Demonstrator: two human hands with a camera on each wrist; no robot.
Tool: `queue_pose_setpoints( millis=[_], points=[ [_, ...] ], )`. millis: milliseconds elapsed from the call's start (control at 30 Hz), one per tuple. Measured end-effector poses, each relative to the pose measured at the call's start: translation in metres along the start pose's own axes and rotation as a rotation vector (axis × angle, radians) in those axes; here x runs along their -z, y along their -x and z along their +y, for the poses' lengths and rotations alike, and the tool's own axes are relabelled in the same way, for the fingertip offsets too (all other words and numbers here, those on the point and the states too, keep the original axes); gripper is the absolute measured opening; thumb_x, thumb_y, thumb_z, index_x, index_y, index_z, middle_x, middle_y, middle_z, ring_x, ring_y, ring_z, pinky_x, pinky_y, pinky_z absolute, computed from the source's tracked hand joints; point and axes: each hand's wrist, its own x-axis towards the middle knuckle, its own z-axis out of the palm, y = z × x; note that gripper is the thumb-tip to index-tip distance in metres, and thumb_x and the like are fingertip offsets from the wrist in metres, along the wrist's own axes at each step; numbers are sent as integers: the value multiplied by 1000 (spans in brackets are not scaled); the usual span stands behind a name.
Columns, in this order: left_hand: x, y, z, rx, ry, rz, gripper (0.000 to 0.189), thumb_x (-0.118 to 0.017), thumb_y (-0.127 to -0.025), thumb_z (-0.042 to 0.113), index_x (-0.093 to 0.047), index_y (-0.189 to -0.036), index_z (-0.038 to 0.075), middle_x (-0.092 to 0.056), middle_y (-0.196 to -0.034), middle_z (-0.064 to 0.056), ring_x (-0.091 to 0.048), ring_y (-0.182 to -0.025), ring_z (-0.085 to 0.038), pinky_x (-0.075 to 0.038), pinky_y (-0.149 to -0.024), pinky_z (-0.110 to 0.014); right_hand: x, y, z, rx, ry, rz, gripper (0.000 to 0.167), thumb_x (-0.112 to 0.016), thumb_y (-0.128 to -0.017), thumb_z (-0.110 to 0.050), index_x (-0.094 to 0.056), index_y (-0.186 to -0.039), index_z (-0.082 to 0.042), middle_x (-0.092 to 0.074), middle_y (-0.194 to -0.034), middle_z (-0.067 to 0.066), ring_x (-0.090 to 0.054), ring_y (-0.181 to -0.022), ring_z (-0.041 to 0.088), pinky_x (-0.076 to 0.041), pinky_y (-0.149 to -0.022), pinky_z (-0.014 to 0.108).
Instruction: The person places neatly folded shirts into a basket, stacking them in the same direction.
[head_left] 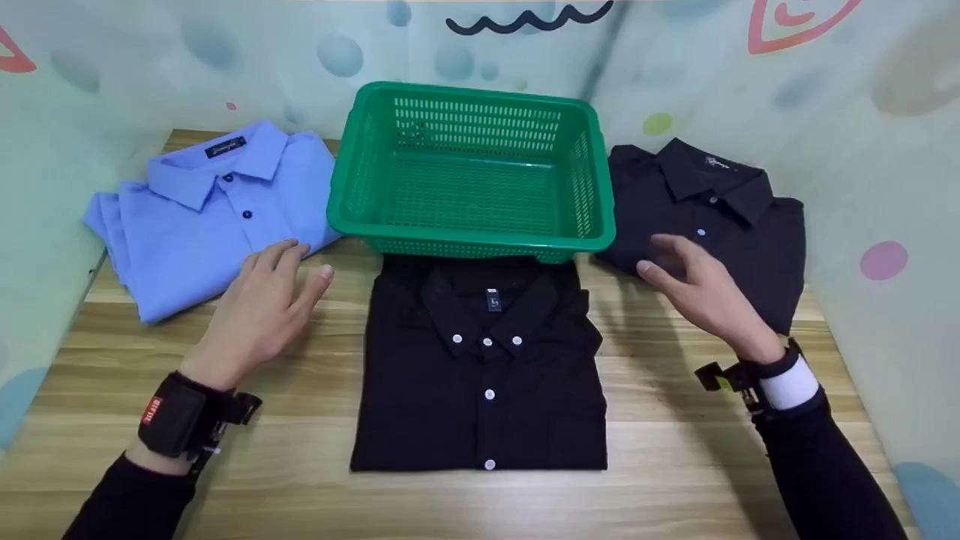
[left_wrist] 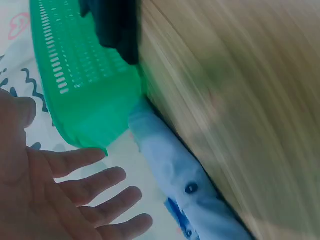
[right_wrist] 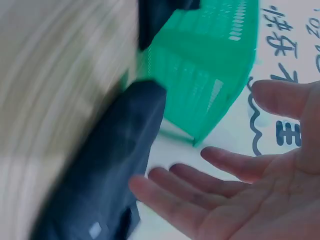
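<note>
My left hand (head_left: 259, 311) hovers by the near edge of a folded light blue shirt (head_left: 217, 225), fingers spread and holding nothing. On the other side my right hand (head_left: 701, 289) is over the near part of a folded black shirt (head_left: 772, 247), its fingers extended and nothing in its grasp. Between the hands lies another folded black shirt (head_left: 427, 405) with white buttons, its collar toward the basket. A green plastic basket (head_left: 472, 241) stands behind that shirt, with no clothes inside. Both wrist views show open palms, the left hand (left_wrist: 60, 195) and the right hand (right_wrist: 250, 195).
All of this is on a wood-grain table (head_left: 300, 465). A patterned wall covering (head_left: 675, 67) rises behind the basket and along both sides. The basket stands between the two side shirts, close to both.
</note>
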Motion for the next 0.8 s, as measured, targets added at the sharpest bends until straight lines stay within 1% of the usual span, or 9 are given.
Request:
queue_pose_setpoints(
  millis=[100,200,300,367,433,533,633,700,800],
  points=[
    [-3,1,7,45,102,-24,74,-34,-104,53,-39,-143,-10,-36,-144,-32,-31,-133,-48,-24,-109,-60,-3,5,0,-90,-274,-107,65,-56,-99,-45,-40,-145,-2,-46,-141,19,-49,-124,33,-43,-99,47],
    [-8,1,15,75,237,-27,68,-35,-105,48,-42,-139,-10,-45,-136,-30,-42,-127,-43,-31,-105,-56,-7,8,2,-154,-570,-217,62,-56,-102,-35,-36,-144,5,-43,-141,28,-48,-125,39,-42,-101,49],
    [-14,1,22,143,392,-45,58,-36,-106,42,-51,-126,-10,-57,-115,-25,-56,-105,-35,-44,-92,-45,-13,9,5,-216,-770,-311,61,-55,-103,-28,-32,-144,10,-40,-142,33,-45,-127,45,-40,-102,53],
    [-17,1,26,228,536,-88,54,-38,-107,39,-51,-123,-11,-58,-107,-20,-58,-96,-29,-49,-84,-38,-18,8,7,-243,-847,-358,61,-54,-104,-26,-29,-145,12,-39,-142,35,-43,-128,47,-39,-102,56],
    [-20,3,29,332,672,-135,54,-37,-107,37,-48,-126,-12,-57,-107,-19,-58,-94,-26,-52,-79,-32,-23,9,9,-266,-896,-389,62,-53,-104,-24,-26,-146,12,-40,-142,35,-41,-129,48,-37,-102,58],
    [-24,5,31,427,875,-188,57,-36,-107,32,-33,-140,-15,-50,-127,-27,-54,-113,-32,-52,-90,-35,-29,10,12,-288,-956,-409,60,-51,-105,-21,-24,-146,12,-39,-143,34,-40,-130,49,-36,-102,60],
    [-29,8,29,421,1043,-210,59,-35,-107,28,-23,-146,-15,-36,-144,-33,-41,-131,-39,-43,-102,-41,-33,13,16,-321,-1031,-426,58,-49,-105,-21,-24,-147,11,-38,-145,33,-38,-132,47,-35,-102,61],
    [-33,11,27,406,1149,-225,59,-33,-108,26,-18,-147,-15,-29,-149,-33,-34,-136,-41,-38,-106,-44,-35,16,18,-338,-1084,-441,57,-46,-106,-20,-23,-148,11,-35,-147,33,-36,-134,46,-34,-104,60],
    [-35,15,26,387,1225,-253,60,-34,-108,28,-16,-147,-14,-24,-152,-32,-31,-138,-40,-35,-108,-44,-36,19,20,-351,-1147,-467,57,-42,-108,-20,-18,-149,12,-30,-150,32,-31,-137,43,-31,-106,60]
  ],
)
